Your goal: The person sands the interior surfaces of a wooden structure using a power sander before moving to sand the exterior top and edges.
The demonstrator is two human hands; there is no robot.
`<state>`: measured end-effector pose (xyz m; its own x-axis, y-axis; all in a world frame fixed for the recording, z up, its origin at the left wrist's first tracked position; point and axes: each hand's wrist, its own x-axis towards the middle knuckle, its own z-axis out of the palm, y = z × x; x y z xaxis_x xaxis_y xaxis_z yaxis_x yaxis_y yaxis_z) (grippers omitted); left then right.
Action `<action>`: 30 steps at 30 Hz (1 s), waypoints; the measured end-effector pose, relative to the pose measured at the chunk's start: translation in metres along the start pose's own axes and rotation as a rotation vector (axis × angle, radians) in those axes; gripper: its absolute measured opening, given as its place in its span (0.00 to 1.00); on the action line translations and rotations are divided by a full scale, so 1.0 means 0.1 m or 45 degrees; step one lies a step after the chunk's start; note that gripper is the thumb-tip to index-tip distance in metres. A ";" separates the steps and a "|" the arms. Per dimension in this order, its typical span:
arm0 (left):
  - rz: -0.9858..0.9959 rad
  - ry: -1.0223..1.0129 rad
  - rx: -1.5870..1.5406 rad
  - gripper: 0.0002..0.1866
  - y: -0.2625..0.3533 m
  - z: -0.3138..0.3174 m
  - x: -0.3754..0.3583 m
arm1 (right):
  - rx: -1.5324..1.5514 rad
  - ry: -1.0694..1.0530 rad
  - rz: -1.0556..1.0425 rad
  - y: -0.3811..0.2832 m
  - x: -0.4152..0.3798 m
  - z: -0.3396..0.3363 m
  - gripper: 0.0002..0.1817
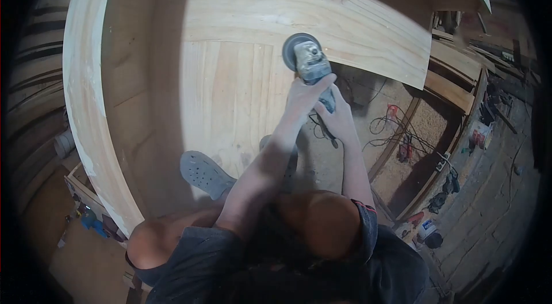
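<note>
I crouch on a large pale wooden panel (230,91) made of joined boards. Both hands hold a grey angle grinder (310,62) whose round disc (292,50) rests on the panel near its edge. My left hand (306,94) wraps the grinder's body from above. Just behind it, my right hand (340,119) grips the tool's rear end, where a black cable (323,130) hangs down. My bare knees and dark shorts fill the bottom of the view.
A grey perforated clog (204,173) sits on the panel by my left knee. A curved wooden rim (86,102) borders the left. To the right lie a sawdust floor, tangled cables (397,125), a red tool (405,148), wooden frames (454,91) and small containers (428,232).
</note>
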<state>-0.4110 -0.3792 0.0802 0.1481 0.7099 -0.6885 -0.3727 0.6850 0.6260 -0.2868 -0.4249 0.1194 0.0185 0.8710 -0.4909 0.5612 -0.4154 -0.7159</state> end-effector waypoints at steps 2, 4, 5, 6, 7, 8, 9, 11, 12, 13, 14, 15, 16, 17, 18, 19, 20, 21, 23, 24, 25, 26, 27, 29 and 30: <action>0.012 0.001 0.033 0.19 0.00 0.21 -0.02 | 0.030 0.052 0.064 0.08 -0.05 -0.14 0.32; -0.035 -0.070 0.062 0.21 -0.09 0.37 0.02 | 0.058 0.042 0.165 0.06 -0.12 -0.29 0.32; -0.043 -0.084 0.245 0.22 -0.13 0.42 0.05 | 0.048 0.087 0.139 0.12 -0.13 -0.35 0.32; -0.046 -0.088 0.246 0.22 -0.14 0.48 0.06 | 0.039 0.133 0.113 0.20 -0.15 -0.39 0.32; -0.043 -0.114 0.315 0.23 -0.17 0.55 0.05 | 0.039 0.133 0.119 0.30 -0.18 -0.43 0.32; -0.035 -0.140 0.381 0.23 -0.19 0.63 0.05 | 0.033 0.186 0.095 0.43 -0.21 -0.45 0.31; 0.073 -0.166 0.210 0.24 -0.49 0.69 0.17 | 0.024 0.239 0.063 0.54 -0.22 -0.48 0.30; 0.015 -0.201 0.302 0.24 -0.53 0.82 0.18 | 0.057 0.248 0.099 0.66 -0.27 -0.55 0.31; -0.045 -0.232 0.398 0.24 -0.51 0.86 0.18 | 0.094 0.254 0.136 0.69 -0.30 -0.57 0.32; -0.115 -0.287 0.420 0.33 -0.47 0.89 0.14 | 0.106 0.325 0.168 0.70 -0.38 -0.58 0.34; -0.093 -0.327 0.463 0.36 -0.59 0.94 0.14 | 0.124 0.379 0.177 0.69 -0.44 -0.56 0.35; -0.041 -0.325 0.505 0.38 -0.69 0.97 0.20 | 0.198 0.426 0.175 0.74 -0.49 -0.54 0.37; 0.083 -0.282 0.614 0.36 -0.51 0.96 0.11 | 0.279 0.429 0.159 0.83 -0.52 -0.50 0.40; 0.177 -0.232 0.727 0.33 -0.31 0.97 -0.09 | 0.180 0.475 0.220 0.83 -0.60 -0.47 0.44; 0.233 -0.191 0.805 0.35 -0.18 0.98 -0.17 | 0.325 0.366 0.064 0.71 -0.59 -0.49 0.43; 0.277 -0.167 0.887 0.37 -0.02 0.96 -0.24 | 0.425 0.351 -0.018 0.69 -0.55 -0.51 0.44; 0.264 -0.102 0.845 0.35 0.20 0.94 -0.33 | 0.525 0.349 -0.081 0.63 -0.48 -0.50 0.46; 0.260 -0.064 0.802 0.34 0.47 0.94 -0.41 | 0.533 0.295 -0.125 0.38 -0.36 -0.49 0.46; 0.390 -0.048 0.621 0.35 1.05 0.85 -0.60 | 0.733 0.231 -0.346 -0.23 -0.24 -0.60 0.49; 0.496 -0.091 0.452 0.35 1.30 0.78 -0.67 | 0.709 0.199 -0.379 -0.44 -0.12 -0.65 0.49; 0.566 -0.079 0.406 0.35 1.59 0.71 -0.69 | 0.641 0.129 -0.443 -0.71 0.05 -0.74 0.50; 0.587 -0.029 0.359 0.35 1.87 0.64 -0.75 | 0.573 0.051 -0.504 -1.00 0.18 -0.82 0.51; 0.644 0.089 0.305 0.35 2.15 0.53 -0.85 | 0.501 0.015 -0.514 -1.30 0.26 -0.86 0.50; 0.710 0.242 0.207 0.34 2.65 0.33 -1.03 | 0.328 -0.156 -0.659 -2.07 0.41 -0.93 0.48; 0.692 0.297 0.074 0.34 2.88 0.19 -1.15 | 0.190 -0.283 -0.785 -2.47 0.50 -0.92 0.46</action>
<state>-0.5185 -0.2606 0.3468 -0.2573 0.9111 -0.3219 -0.2871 0.2460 0.9258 -0.3486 -0.2549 0.3175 -0.4485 0.8924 -0.0497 0.2942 0.0949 -0.9510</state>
